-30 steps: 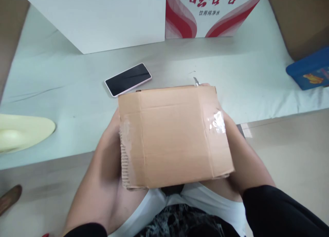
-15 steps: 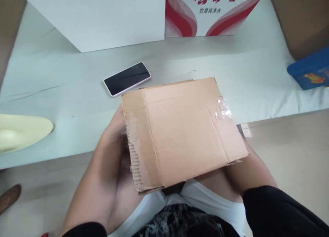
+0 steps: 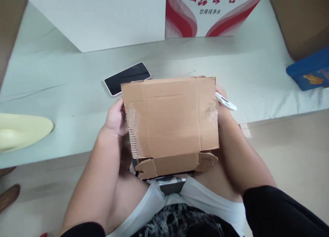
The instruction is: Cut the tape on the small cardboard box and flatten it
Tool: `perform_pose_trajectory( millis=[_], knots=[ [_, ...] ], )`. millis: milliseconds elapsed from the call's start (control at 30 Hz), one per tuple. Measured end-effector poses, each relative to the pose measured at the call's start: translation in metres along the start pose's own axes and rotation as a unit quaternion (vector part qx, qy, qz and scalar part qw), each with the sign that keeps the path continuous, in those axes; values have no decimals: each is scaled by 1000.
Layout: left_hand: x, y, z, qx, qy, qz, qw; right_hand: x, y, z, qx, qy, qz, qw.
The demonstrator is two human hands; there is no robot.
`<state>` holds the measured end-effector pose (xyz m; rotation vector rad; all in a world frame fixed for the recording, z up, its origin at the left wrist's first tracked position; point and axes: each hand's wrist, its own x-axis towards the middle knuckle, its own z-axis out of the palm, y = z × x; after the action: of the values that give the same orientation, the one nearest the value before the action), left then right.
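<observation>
I hold a brown cardboard box [image 3: 171, 118] in front of my body, over the table's near edge. Torn tape marks show on its top face, and a tuck flap with two tabs hangs at its near side. My left hand [image 3: 115, 118] grips the box's left side with its fingers curled round the edge. My right hand [image 3: 222, 105] is mostly hidden behind the right side of the box. A white utility knife [image 3: 226, 102] sticks out from it to the right.
A black smartphone [image 3: 127, 78] lies on the pale table [image 3: 64, 93] just behind the box. Beyond it stand a white box [image 3: 102, 17] and a red-and-white carton [image 3: 213, 10]. A blue package [image 3: 308, 70] sits right, a yellow dish [image 3: 20, 130] left.
The box has been turned in my hands, so its near flap with the tabs now shows. The white knife has come into view at the right side.
</observation>
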<state>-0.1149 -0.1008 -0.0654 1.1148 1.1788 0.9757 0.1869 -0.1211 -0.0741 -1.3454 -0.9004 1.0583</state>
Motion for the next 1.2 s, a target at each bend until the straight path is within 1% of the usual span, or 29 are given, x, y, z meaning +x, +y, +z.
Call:
perform_pose_trajectory(
  millis=[100,133,233,300,333,400,467,567,633,700,833,933,1000,1100,1200],
  knots=[
    [-1,-2,-3,-84,-56,-80,992,5,4,-2,10,32,8,999],
    [-1,-4,-3,-100,-63,-92,989,5,6,-3,12,35,6,999],
    [-1,-10,-5,-109,-64,-78,989,5,9,-4,16,28,3,999],
    [1,-12,-8,-110,-44,-60,991,5,11,-6,39,18,11,999],
    [3,-12,-11,-111,-25,-50,992,6,12,-7,56,11,23,998],
    [9,-12,-18,-116,22,-24,993,10,14,-12,89,-1,54,995],
    [16,-12,-28,-121,74,16,990,13,17,-17,107,-5,77,991],
    [26,-15,-40,-126,135,61,981,15,21,-21,120,1,83,989],
    [30,-18,-44,-127,148,72,978,14,22,-18,124,-13,91,988],
    [31,-21,-46,-131,140,74,979,11,22,-13,128,-33,102,986],
    [29,-24,-42,-128,103,80,983,3,18,1,135,-62,117,982],
    [26,-22,-36,-135,102,88,982,-1,18,7,116,-73,97,986],
    [23,-19,-29,-173,103,77,976,0,22,7,96,-59,69,991],
    [18,-14,-16,-224,97,66,967,5,30,2,31,-10,11,999],
    [15,-13,-5,-213,145,86,962,8,35,-2,-40,31,-44,998]
  ],
)
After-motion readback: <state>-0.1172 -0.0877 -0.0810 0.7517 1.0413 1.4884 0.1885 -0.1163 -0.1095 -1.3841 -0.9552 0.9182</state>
